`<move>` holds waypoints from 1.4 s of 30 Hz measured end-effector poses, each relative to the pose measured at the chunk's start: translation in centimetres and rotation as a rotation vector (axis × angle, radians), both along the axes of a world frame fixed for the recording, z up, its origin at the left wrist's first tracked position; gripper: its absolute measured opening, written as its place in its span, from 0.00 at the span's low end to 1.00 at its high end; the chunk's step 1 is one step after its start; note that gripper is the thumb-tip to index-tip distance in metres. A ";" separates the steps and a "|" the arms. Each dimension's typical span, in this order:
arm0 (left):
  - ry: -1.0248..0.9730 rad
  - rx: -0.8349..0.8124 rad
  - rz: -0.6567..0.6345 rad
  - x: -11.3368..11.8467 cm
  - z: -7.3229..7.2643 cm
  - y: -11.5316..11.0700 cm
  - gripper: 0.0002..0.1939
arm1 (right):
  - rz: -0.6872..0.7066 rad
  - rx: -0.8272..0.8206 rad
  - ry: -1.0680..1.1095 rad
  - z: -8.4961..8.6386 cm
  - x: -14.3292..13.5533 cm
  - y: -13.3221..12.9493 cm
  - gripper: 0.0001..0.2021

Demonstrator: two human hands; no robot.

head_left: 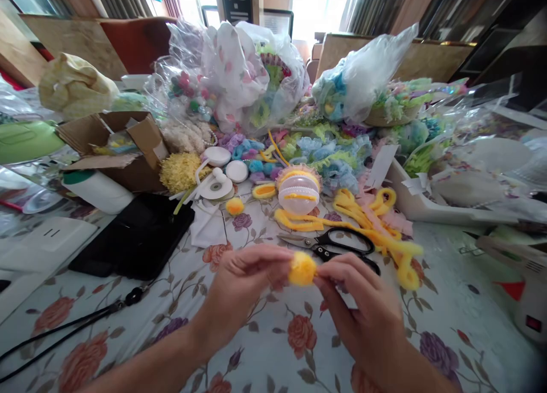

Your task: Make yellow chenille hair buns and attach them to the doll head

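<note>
While the left fingers (280, 267) and right fingers (325, 272) pinch one yellow pompom (302, 269) between them, one more pompom (235, 206) lies on the table (265, 347).

left hand (245, 279) pinching | right hand (363, 305) pinching | both forearms (160, 344) angled inward

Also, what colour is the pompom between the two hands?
It is yellow, the pompom between the left hand and right hand; the head view shows it.
</note>
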State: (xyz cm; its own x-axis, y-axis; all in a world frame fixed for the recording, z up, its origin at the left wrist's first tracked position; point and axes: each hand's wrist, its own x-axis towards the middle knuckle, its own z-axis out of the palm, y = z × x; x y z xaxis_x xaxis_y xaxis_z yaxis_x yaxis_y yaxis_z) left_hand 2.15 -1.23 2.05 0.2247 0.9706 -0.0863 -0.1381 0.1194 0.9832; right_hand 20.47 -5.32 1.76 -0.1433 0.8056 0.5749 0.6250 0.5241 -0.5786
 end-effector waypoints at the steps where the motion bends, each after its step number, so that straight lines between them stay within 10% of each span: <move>1: 0.020 -0.049 0.094 -0.1 -0.1 0.4 0.04 | -0.030 -0.014 0.021 -0.1 0.1 0.3 0.07; 4: 0.095 -0.046 0.190 -0.4 -0.3 0.9 0.12 | -0.056 -0.172 0.091 -0.6 0.3 0.8 0.05; 10: 0.073 0.154 -0.267 0.5 -0.7 -0.2 0.22 | 0.100 -0.276 0.121 -1.7 -0.2 0.6 0.05; 19: 0.204 0.048 0.162 0.0 -0.4 0.9 0.08 | -0.061 -0.423 0.364 -1.7 0.3 1.7 0.04; 26: 0.116 0.027 -0.200 0.6 -0.5 0.0 0.21 | 0.071 -0.226 0.261 -1.9 -0.3 1.3 0.03; 32: 0.180 0.174 0.011 0.5 -0.7 -0.2 0.12 | 0.024 -0.249 0.245 -1.7 -0.2 1.3 0.05; 42: 0.231 0.313 0.004 0.6 -1.2 -0.8 0.07 | 0.091 -0.229 0.226 -1.8 -0.4 1.2 0.08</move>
State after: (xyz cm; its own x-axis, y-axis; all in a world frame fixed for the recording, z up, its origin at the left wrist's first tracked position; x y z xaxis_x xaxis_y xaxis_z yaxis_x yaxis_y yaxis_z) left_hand 2.78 -2.04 0.80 0.2304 0.9588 0.1664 0.0914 -0.1916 0.9772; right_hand 20.06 -4.15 -0.03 -0.1099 0.9074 0.4056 0.4240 0.4119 -0.8066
